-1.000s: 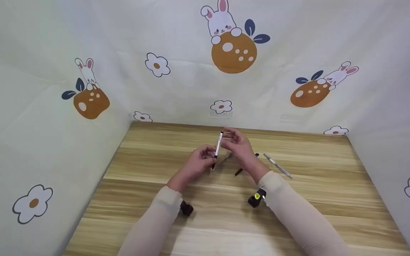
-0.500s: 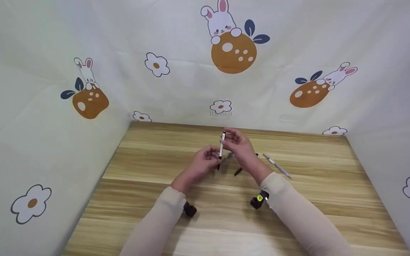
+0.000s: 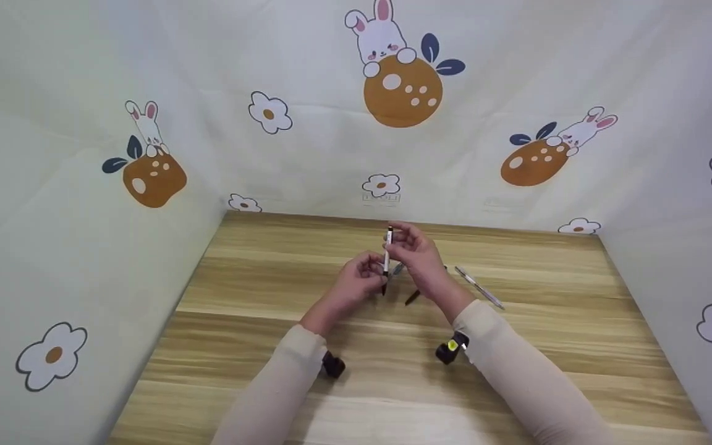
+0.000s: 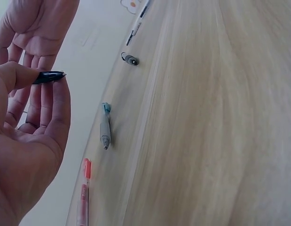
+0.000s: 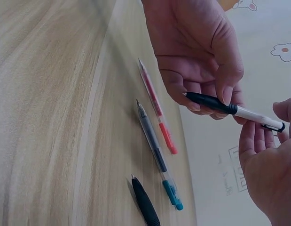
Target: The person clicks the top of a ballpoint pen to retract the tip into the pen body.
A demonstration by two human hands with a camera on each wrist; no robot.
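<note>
A white ballpoint pen (image 3: 386, 262) with a black grip stands nearly upright in the head view. My left hand (image 3: 359, 278) pinches its black grip between thumb and fingers. In the right wrist view the pen's metal point shows past the left hand (image 5: 201, 52). My right hand (image 3: 415, 250) is at the upper, clip end, its fingertips against the white barrel. Its thumb stands a little off the pen in the right wrist view. In the left wrist view, only the black front of the pen (image 4: 50, 76) shows past the left thumb.
On the wood-grain table (image 3: 257, 272), a clear pen (image 3: 481, 288) lies right of the hands. A black pen (image 3: 413, 297) lies partly under the right forearm. The right wrist view shows a red pen (image 5: 154, 99) and a teal-ended pen (image 5: 157, 155). Patterned cloth walls (image 3: 313, 154) enclose the table.
My left hand has carried the white pen slightly right, to the right hand's fingers. The pen now stands more upright. The right hand has barely moved, and the pens on the table lie still.
</note>
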